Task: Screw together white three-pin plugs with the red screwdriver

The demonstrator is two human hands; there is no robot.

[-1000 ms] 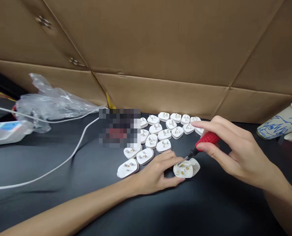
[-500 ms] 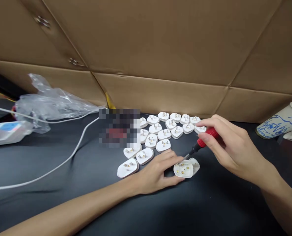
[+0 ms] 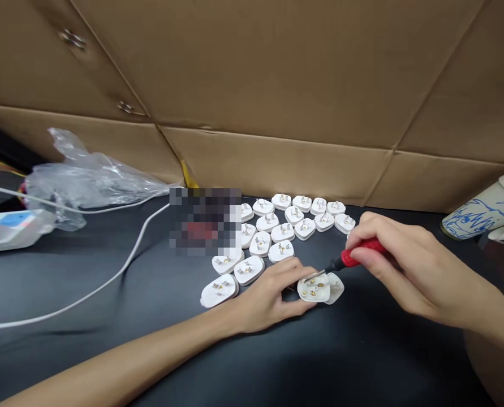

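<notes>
My left hand (image 3: 277, 291) grips a white plug (image 3: 314, 289) between thumb and fingers, with its inner side and brass screws facing up. A pale cover piece (image 3: 335, 288) lies against the plug's right side. In my right hand (image 3: 408, 265) is a screwdriver (image 3: 364, 252) with a red and black handle, held at a slant. Its metal tip reaches the plug's upper left part, close to my left index finger; whether it sits in a screw I cannot tell. Several more white plugs (image 3: 249, 269) lie pins-up beyond my left hand.
A cardboard wall (image 3: 272, 79) stands behind the black table (image 3: 158, 362). On the left are clear plastic wrapping (image 3: 82, 178), a white cable (image 3: 133, 254) and a white tray (image 3: 14, 232). A cup (image 3: 485, 206) leans at the right. One patch near the middle is pixelated.
My right hand has lowered and shifted right, tilting the screwdriver flatter. Its tip has moved slightly left across the plug. My left hand and the plug have stayed nearly in place.
</notes>
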